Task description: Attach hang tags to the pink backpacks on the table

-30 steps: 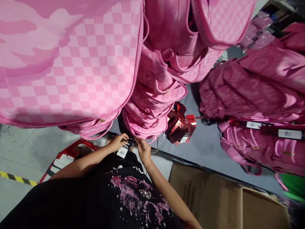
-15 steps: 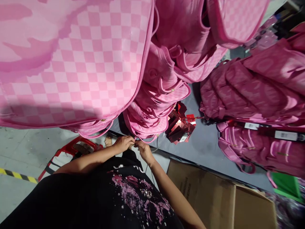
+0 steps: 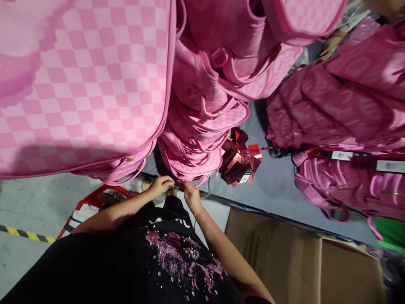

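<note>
Low at the table edge, my left hand (image 3: 160, 185) is closed, its fingertips pinched together. Close to its right, my right hand (image 3: 191, 195) is also closed, with fingers curled inward. What either holds is too small and dark to make out. Both hands are at the near edge of the lowest pink backpack (image 3: 193, 162) in a stack, by its looped handle. A bunch of dark red hang tags (image 3: 241, 162) lies on the table just right of that stack. Above my left arm, a large pink checkered backpack (image 3: 104, 76) fills the upper left.
More pink backpacks (image 3: 341, 97) are piled on the grey table (image 3: 268, 185) at the right. An open cardboard box (image 3: 275, 253) stands below its front edge. A red stool (image 3: 76, 211) is at my left. At the upper right, another person's hand (image 3: 332, 44) shows behind the pile.
My hands have moved slightly apart, both still by the lowest backpack. The view has shifted a little, and another person's hand has come into sight at the upper right.
</note>
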Motion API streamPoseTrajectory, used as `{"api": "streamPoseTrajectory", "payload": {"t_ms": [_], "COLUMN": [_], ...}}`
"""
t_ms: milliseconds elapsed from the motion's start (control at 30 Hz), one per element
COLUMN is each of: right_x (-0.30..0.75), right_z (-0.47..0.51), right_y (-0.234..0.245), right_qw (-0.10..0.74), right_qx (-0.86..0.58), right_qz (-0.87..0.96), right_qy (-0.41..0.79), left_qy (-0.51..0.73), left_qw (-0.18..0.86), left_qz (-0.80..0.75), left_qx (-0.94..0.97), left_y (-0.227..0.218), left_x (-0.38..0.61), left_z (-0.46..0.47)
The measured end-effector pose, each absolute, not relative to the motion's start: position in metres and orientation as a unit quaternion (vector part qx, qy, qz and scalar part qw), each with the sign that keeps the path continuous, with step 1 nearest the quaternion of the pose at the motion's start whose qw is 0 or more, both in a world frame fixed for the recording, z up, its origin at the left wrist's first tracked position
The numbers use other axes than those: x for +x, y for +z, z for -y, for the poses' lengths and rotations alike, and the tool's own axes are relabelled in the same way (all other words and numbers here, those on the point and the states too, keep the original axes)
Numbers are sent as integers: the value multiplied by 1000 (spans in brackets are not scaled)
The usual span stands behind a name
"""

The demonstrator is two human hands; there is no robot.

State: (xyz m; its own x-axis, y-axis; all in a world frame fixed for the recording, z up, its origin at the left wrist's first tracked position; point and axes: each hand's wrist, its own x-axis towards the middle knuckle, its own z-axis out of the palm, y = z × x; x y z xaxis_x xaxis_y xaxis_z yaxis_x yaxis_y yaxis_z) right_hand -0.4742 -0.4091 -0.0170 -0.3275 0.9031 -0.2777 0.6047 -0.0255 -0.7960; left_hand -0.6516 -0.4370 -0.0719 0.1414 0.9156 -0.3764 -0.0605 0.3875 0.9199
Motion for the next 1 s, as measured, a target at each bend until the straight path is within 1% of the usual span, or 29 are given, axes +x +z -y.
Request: {"api": "streamPoseTrajectory", "payload": {"t_ms": [100,167,233,300,400,600,833,1000], "right_x": [-475,-477,-479,-479,-478,-480,-486,-493], "right_z": [407,404,401,397,394,394,388,383], "right_y": [-18,-18,-17,-15,-14,-13,-7,-2], "right_qw": [175,165,145,126,104,62,-13,-51], "right_qx": [-564,-569,-567,-565,-571,-581,-572,-566], "right_qz": [608,548,523,522,530,567,643,666], "right_qy": [530,590,620,627,618,581,510,483], "left_qy": [379,381,380,368,332,267,109,66], "left_qw": [631,624,614,591,548,521,455,423], "left_qz": [-533,-527,-515,-500,-489,-509,-533,-555], "left_qx": [418,434,463,515,592,631,705,713], "left_y": [-74,-73,-72,-71,-72,-72,-46,-35], "left_x": [-651,-652,-654,-656,-656,-654,-654,-649], "left_z": [435,433,430,427,427,428,420,414]}}
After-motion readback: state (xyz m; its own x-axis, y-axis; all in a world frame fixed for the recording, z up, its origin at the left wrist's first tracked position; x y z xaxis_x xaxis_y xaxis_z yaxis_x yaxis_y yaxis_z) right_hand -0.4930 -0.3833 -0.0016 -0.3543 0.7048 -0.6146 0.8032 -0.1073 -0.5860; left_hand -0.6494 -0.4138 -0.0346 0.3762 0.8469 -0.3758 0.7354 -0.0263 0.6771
